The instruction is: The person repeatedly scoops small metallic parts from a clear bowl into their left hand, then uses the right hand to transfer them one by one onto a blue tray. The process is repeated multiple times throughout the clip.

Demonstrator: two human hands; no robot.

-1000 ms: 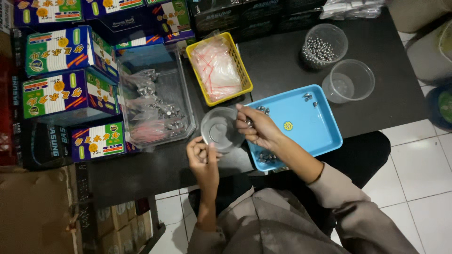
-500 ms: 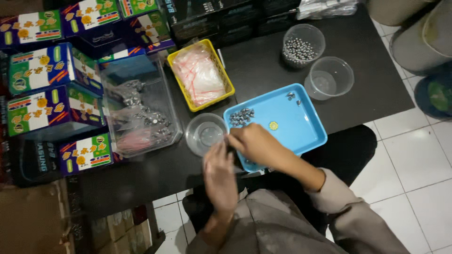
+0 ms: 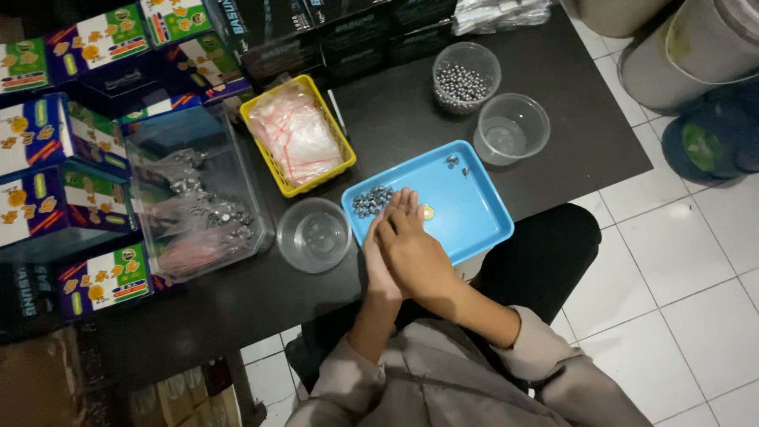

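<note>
Your right hand lies flat over the near-left corner of the blue tray, its grip released, fingers stretched together toward a small pile of steel balls at about eleven o'clock from the fingertips. Your left hand sits pressed against it, mostly hidden beneath — you cannot tell whether that grip is clenched or loose. At nine o'clock from the hands, an empty clear bowl stands on the dark surface, just beside the tray. At twelve o'clock lies a yellow basket of plastic bags; at one o'clock — well apart — a tub of steel balls.
</note>
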